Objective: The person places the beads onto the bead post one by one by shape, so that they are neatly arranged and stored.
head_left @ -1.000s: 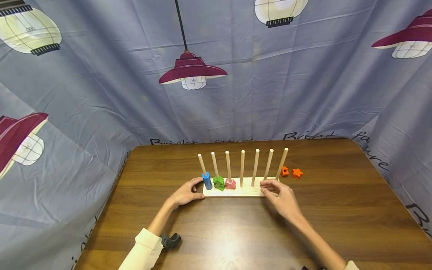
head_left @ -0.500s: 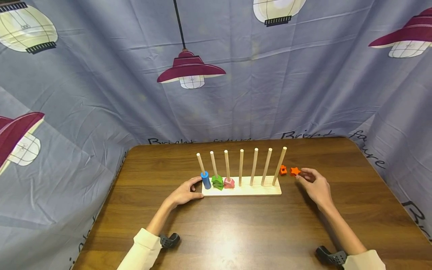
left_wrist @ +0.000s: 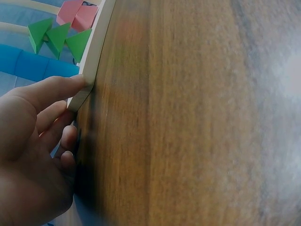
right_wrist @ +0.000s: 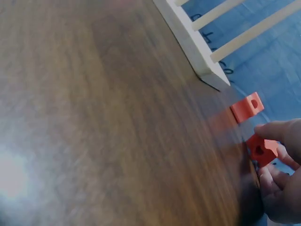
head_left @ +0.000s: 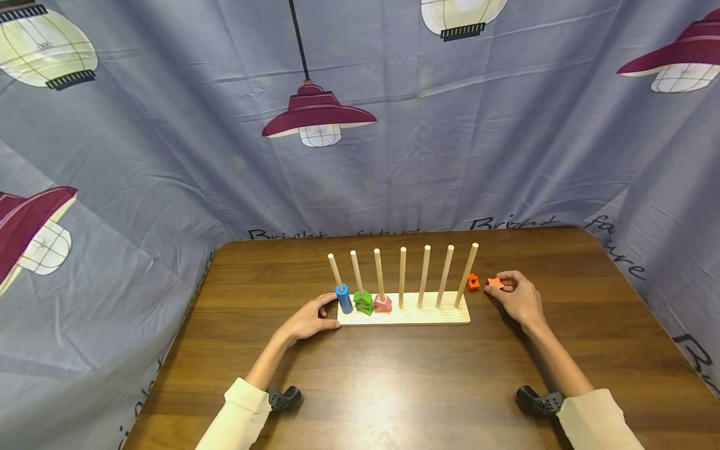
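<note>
Just right of the pegboard (head_left: pixel 405 315), the right hand (head_left: pixel 520 297) has left the board's near edge and now closes its grip on the orange star (head_left: pixel 494 283); pickup looks begun. Orange block (head_left: pixel 473 282) lies between. Left hand (head_left: pixel 308 320) still steadies the board's left end, fingers relaxed.

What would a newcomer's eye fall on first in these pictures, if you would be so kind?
Most likely the pale wooden peg board mid-table, seven upright dowels in a row, with a blue cylinder, green pieces and a pink piece stacked on the three leftmost. Next, the right hand pinching an orange star right of the board, beside an orange block. The left hand touches the board's left end.
</note>
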The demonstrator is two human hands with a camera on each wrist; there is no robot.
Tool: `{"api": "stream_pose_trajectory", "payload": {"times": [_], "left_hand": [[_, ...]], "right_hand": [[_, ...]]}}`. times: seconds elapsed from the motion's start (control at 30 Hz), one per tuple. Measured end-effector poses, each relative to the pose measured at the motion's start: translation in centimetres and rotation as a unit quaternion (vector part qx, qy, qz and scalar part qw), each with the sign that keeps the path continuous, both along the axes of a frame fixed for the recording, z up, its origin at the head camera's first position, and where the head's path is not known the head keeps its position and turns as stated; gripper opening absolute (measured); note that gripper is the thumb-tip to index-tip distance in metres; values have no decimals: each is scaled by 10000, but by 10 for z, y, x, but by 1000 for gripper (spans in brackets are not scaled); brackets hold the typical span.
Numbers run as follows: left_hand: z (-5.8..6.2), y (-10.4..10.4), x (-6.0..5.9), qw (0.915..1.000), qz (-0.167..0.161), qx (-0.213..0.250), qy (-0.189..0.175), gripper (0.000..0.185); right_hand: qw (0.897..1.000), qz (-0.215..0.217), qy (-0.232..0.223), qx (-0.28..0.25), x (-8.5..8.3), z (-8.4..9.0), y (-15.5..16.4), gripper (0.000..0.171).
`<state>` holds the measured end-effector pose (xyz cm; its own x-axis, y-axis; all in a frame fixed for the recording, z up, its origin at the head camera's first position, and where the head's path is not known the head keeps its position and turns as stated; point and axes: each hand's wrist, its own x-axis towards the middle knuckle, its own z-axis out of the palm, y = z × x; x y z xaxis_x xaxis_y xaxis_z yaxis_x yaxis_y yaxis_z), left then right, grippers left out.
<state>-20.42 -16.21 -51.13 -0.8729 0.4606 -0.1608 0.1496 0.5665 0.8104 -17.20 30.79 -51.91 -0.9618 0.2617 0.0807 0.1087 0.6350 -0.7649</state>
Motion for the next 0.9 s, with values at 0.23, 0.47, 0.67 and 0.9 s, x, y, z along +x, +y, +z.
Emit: {"api": "stream_pose_trajectory", "payload": {"times": [0.23,0.47,0.67,0.9], "left_hand": [[2,0,-1,10000,-6,-23,-40,69],[5,0,-2,10000,10,-3,-31,70],[4,1,-1,10000,4,-21,-22,69],[2,1,0,10000,9,-30,-50,70]], "right_hand": [[9998,13,211,-52,5,2,2,45],[9980,-47,558,-295,13,14,0,43],[9897,25,1124,-885,22,37,-9,36],[9592,241,2251,-1692,35,87,-31,38]]}}
